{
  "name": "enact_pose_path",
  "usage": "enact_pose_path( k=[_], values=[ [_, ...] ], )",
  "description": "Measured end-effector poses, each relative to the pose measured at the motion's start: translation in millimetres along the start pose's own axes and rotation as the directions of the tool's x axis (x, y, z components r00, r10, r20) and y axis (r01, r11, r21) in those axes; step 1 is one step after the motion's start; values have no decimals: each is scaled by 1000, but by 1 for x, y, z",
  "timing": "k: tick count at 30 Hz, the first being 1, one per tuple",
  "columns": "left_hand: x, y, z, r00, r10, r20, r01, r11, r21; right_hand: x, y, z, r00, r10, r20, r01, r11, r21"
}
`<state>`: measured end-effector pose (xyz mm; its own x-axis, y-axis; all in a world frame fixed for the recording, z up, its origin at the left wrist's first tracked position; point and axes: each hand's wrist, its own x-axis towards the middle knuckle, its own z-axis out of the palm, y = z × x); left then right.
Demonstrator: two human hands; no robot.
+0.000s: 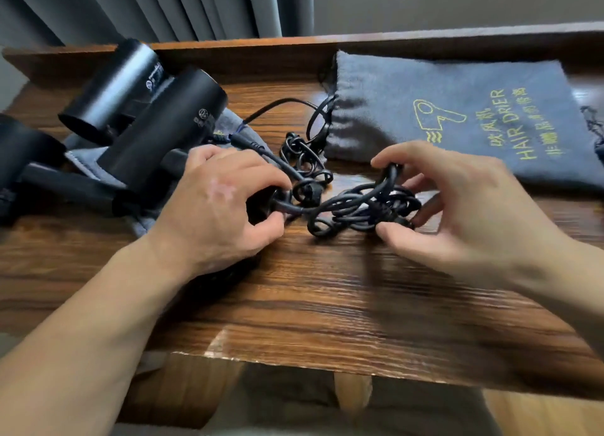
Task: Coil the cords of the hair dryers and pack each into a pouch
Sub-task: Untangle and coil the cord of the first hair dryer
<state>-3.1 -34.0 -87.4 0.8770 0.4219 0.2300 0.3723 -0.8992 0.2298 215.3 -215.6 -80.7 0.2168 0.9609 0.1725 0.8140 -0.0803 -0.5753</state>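
Black hair dryers lie at the left of the wooden table [327, 288]: one [170, 125] nearest the middle, another [114, 89] behind it, a third [29, 161] at the left edge. A tangled black cord [353, 207] sprawls across the table's middle. My left hand [215, 203] grips the cord at its left end, beside a dryer handle. My right hand [457, 200] pinches a bundle of cord loops between thumb and fingers. A grey pouch [457, 109] with yellow "HAIR DRIER" lettering lies flat at the right.
A second grey pouch [228, 118] lies crumpled under the dryers. Another loose cord [304, 154] runs toward the flat pouch's mouth. Grey curtains [163, 7] hang behind the table. The table's front edge [294, 363] is close to me.
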Motion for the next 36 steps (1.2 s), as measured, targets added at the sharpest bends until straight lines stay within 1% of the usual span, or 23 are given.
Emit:
enact_pose_path(
  k=[3, 9, 14, 17, 21, 24, 27, 29, 31, 34, 36],
  values=[
    [-1, 7, -4, 1000, -15, 26, 15, 1000, -12, -9, -5, 3, 999, 19, -37, -20, 1000, -22],
    [-8, 33, -3, 997, -66, 39, 64, 996, 65, -31, -15, 10, 980, 144, -138, -130, 986, 106],
    [-15, 68, -4, 999, 39, -18, -42, 990, -134, -38, -22, 17, 960, 216, -180, -172, 957, 232],
    [-14, 82, -3, 999, 25, -24, -29, 981, -194, -40, -28, 18, 955, 232, -186, -168, 936, 309],
    [-8, 89, -8, 1000, -2, -26, -5, 965, -261, -46, -31, 17, 964, 196, -179, -129, 936, 327],
    [-4, 86, -15, 999, -3, 52, 17, 967, -254, -57, -25, 11, 993, 99, -70, -75, 956, 283],
    [1, 89, -18, 994, 7, 107, 18, 974, -227, -62, -14, 2, 1000, 8, 6, -9, 984, 177],
    [5, 93, -18, 994, -11, 109, 37, 972, -232, -61, -10, -2, 999, -34, -6, 34, 992, 123],
    [10, 98, -17, 996, -37, 85, 56, 971, -231, -57, -6, -4, 997, -56, -61, 62, 993, 97],
    [17, 102, -17, 996, -69, 60, 82, 968, -237, -52, -1, -7, 988, -84, -131, 99, 988, 118],
    [20, 101, -18, 994, -81, 72, 96, 966, -240, -49, 4, -7, 986, -94, -141, 115, 982, 150]
  ],
)
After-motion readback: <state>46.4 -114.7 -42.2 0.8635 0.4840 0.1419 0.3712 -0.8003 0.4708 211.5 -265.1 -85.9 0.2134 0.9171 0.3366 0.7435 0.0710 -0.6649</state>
